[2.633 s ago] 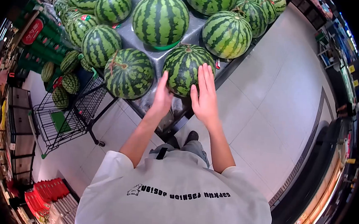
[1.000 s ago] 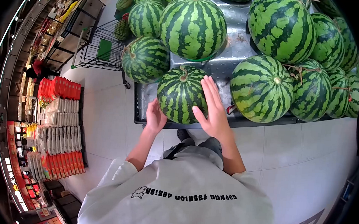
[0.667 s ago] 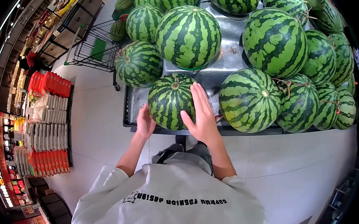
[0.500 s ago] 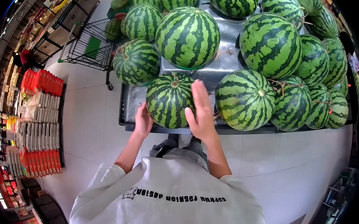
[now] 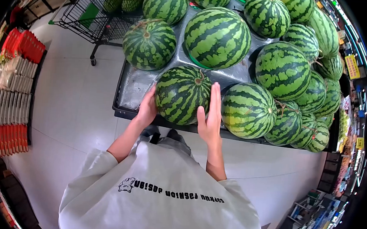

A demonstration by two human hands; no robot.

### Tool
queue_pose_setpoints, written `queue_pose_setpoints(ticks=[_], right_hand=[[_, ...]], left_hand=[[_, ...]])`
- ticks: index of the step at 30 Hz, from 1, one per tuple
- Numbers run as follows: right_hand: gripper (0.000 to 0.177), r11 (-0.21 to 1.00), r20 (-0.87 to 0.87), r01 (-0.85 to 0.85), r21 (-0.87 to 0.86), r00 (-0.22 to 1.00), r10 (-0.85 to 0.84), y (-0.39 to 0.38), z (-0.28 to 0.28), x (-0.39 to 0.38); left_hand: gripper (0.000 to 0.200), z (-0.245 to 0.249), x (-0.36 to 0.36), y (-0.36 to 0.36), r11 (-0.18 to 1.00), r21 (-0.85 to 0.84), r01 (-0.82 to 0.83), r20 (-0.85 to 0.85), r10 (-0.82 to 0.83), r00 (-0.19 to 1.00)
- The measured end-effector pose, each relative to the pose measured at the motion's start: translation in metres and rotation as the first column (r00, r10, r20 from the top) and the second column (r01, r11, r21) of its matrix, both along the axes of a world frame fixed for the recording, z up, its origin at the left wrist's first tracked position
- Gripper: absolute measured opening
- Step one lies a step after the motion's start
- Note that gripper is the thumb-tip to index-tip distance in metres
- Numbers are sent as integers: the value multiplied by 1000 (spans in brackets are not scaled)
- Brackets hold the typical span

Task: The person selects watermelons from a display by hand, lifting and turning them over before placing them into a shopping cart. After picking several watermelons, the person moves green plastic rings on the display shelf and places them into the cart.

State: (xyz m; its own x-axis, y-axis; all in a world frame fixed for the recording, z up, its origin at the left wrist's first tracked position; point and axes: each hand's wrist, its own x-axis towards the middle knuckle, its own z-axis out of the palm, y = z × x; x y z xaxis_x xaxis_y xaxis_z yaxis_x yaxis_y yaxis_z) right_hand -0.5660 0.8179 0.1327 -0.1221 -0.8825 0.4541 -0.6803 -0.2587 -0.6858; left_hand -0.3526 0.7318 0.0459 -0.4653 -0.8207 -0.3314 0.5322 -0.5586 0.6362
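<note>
A striped watermelon (image 5: 182,98) sits at the near edge of the display table, its curly stem pointing up and to the right. My left hand (image 5: 148,107) cups its left side, with the fingertips partly hidden behind the rind. Along the right side, my right hand (image 5: 210,120) is held upright and open, fingers straight and together, its thumb at the rind. Just right of that hand lies a rounder watermelon (image 5: 248,110) with a yellowish patch. Behind are a large watermelon (image 5: 217,38) and, to the left, a watermelon with a dried stem (image 5: 149,46).
More watermelons (image 5: 283,70) crowd the right of the table, whose silver surface (image 5: 135,83) has a dark raised rim. A wire shopping cart (image 5: 98,21) stands beyond the left corner. Stacked red and white packages (image 5: 15,90) line the left side.
The watermelon between my hands has turned, its stem moving from the top toward the upper right. My right hand has become more upright. The whole view has shifted and tilted.
</note>
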Motion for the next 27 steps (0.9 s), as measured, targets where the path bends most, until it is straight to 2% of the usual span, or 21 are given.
queue_pose_setpoints(ticks=[3, 4, 5, 7, 8, 10, 15, 18, 21, 22, 23, 24, 25, 26, 27], right_hand=[[66, 985, -34, 107, -132, 993, -113, 1, 4, 10], [65, 993, -83, 72, -88, 993, -80, 1, 4, 11], [66, 998, -86, 16, 60, 996, -11, -1, 6, 16], [66, 996, -107, 54, 68, 993, -47, -1, 7, 21], [65, 995, -127, 96, 24, 988, -92, -2, 9, 24], [63, 985, -160, 162, -63, 972, -170, -1, 11, 27], [59, 991, -177, 110, 78, 980, -95, -1, 4, 31], [60, 992, -146, 78, 101, 987, -63, -1, 7, 27], [61, 990, -61, 110, 85, 993, -105, 0, 0, 30], [60, 985, 107, 157, 75, 980, -165, 1, -10, 32], [59, 979, 348, 167, 117, 916, -198, 5, -24, 28], [58, 974, 567, 165, 154, 793, -224, 8, -42, 21], [57, 970, 750, 152, 188, 616, -241, 9, -53, 17], [55, 944, 844, 129, 302, 424, -328, 16, -60, 16], [55, 945, 844, 119, 305, 425, -326, 16, -62, 17]], left_hand=[[61, -15, -6, 0, 997, 67, -27, 59, 23, 998], [63, 0, -5, 2, 998, 63, -2, 57, -2, 998], [70, 12, -1, 2, 997, 71, 18, 31, -20, 999], [86, 23, 3, 1, 995, 85, 58, -28, -55, 998], [88, 11, 3, -2, 996, 68, 54, -32, -52, 998], [88, 11, 0, -4, 995, 92, 27, -75, -20, 997], [88, 23, 3, -5, 993, 112, 37, -139, -21, 990], [88, 15, 2, -6, 995, 93, 27, -151, -13, 988], [85, 14, 1, -6, 998, 64, 2, -145, 7, 989], [85, 11, 0, -5, 999, 34, -15, -119, 19, 993], [84, 7, -2, -4, 1000, 2, -30, -93, 30, 995], [79, 3, -4, -3, 995, -88, -54, -32, 51, 998], [77, 6, -1, -3, 975, -215, -55, 59, 69, 996], [75, 8, 3, -2, 940, -340, -40, 148, 96, 984], [73, 13, 7, -3, 889, -459, -10, 232, 130, 964]])
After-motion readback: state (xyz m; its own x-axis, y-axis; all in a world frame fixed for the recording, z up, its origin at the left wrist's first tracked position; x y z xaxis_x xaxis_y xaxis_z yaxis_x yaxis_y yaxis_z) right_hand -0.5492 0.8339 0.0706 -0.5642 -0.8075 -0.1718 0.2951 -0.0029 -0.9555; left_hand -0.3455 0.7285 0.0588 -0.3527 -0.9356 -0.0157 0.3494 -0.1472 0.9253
